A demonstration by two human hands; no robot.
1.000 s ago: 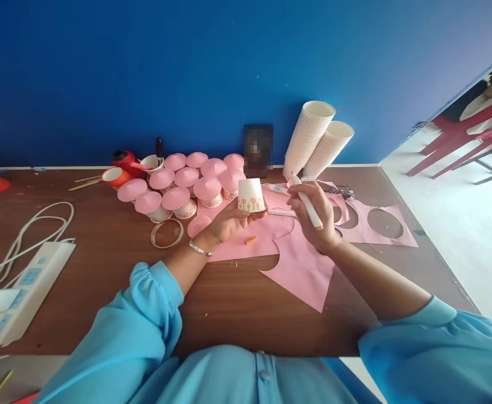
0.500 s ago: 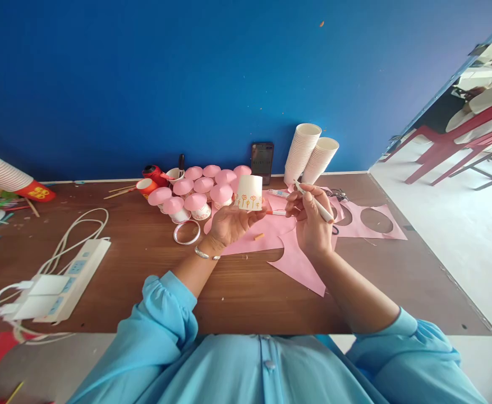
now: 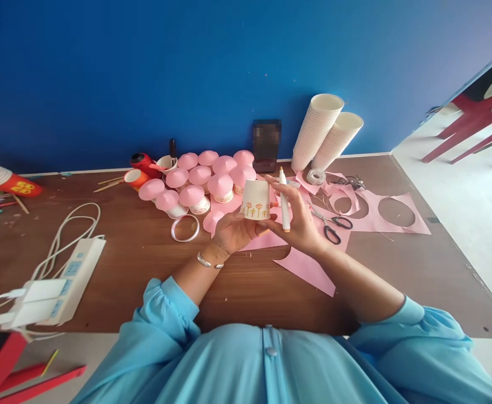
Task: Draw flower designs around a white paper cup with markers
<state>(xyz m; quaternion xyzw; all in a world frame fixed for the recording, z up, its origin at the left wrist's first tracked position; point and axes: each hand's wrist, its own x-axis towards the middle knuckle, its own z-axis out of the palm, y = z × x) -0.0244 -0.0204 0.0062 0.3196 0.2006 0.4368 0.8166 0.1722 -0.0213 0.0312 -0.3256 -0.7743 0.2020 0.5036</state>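
Note:
Upside down in front of me is a white paper cup (image 3: 256, 193) with orange flowers drawn near its rim. My left hand (image 3: 234, 233) grips it from below and the left. My right hand (image 3: 298, 219) reaches its right side, thumb near the rim and fingertips by the upper edge. An upright white marker (image 3: 285, 205) with an orange tip is held between the right hand's fingers. Left of the cup stand several small cups topped with pink paper cones (image 3: 220, 185). Pink paper (image 3: 308, 272) with cut-outs lies beneath and beside my hands.
Black-handled scissors (image 3: 337, 229) lie right of my right hand. Stacked white cups (image 3: 319, 132) and a dark phone (image 3: 266, 145) stand by the blue wall. A tape roll (image 3: 185, 228) lies left of my left hand; a power strip (image 3: 75, 280) with cables is farther left.
My right hand has moved left to the cup and now touches its side. The marker has swung from slanted to upright. The camera view has shifted slightly.

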